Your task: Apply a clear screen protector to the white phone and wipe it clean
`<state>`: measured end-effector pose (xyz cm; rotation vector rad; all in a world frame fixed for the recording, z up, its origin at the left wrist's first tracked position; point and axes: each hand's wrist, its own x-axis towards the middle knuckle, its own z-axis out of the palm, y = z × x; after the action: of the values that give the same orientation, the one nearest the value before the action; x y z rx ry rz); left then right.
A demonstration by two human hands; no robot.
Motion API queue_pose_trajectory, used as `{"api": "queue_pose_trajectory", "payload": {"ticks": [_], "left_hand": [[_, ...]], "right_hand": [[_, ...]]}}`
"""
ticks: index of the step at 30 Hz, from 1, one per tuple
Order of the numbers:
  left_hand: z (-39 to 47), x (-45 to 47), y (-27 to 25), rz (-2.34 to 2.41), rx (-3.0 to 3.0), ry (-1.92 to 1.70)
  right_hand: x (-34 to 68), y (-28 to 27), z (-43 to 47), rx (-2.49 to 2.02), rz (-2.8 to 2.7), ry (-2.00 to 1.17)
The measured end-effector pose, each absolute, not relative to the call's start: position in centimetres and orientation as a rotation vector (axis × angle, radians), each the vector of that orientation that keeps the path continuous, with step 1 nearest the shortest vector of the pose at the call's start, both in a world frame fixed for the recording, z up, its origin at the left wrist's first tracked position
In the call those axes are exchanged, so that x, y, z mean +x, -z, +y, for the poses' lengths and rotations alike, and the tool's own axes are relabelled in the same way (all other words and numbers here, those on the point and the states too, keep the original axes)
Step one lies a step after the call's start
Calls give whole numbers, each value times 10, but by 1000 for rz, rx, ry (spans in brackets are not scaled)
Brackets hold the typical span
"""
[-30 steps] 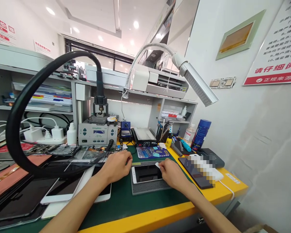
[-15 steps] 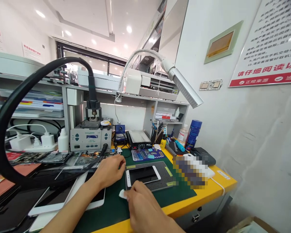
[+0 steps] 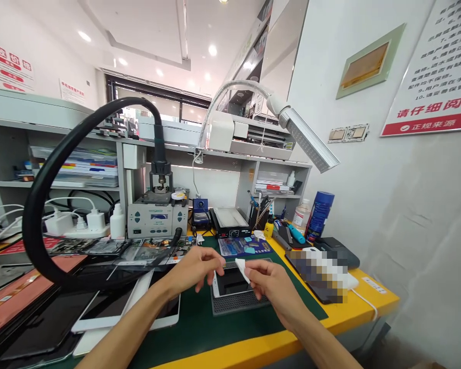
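My right hand [image 3: 271, 287] pinches a small folded white wipe [image 3: 241, 266] between thumb and fingertips, just above a white-framed smartphone [image 3: 230, 285]. The phone lies with its dark screen up on a grey perforated pad [image 3: 230, 306], which rests on a green mat [image 3: 200, 333]. My left hand [image 3: 200, 269] hovers at the phone's left end, its fingers loosely bent and apart with nothing in them. Part of the phone is hidden behind both hands.
White tablets [image 3: 161, 323] lie left of the mat. A thick black hose [image 3: 34, 220] loops from the soldering station [image 3: 157, 218]. At the right stand a blue spray can [image 3: 320, 218] and a clear bottle [image 3: 301, 215]. A lamp [image 3: 309, 138] hangs overhead.
My right hand has lifted the wipe from the mat at the pad's near left corner to above the phone. My left hand has moved slightly right. The camera view has shifted left.
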<state>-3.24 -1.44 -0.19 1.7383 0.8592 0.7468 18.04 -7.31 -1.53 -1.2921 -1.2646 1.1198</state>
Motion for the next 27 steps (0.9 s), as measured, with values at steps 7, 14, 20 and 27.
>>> {"api": "queue_pose_trajectory", "payload": {"ticks": [7,14,20,27], "left_hand": [[-18,-27,4,764,1577,-829],[-12,-26,3,870,1521,-908],[-9,-25,4,942,1444,-954],[-6,-23,8,989,1401,-963]], "right_hand": [[159,11,-50,-1223,-1463,-1047],[164,-1,-30,-1224,-1624,-1100],[173,-5,-5,-1142,-1654,-1308],[173,-10,0,-1047,-1894,-1443]]}}
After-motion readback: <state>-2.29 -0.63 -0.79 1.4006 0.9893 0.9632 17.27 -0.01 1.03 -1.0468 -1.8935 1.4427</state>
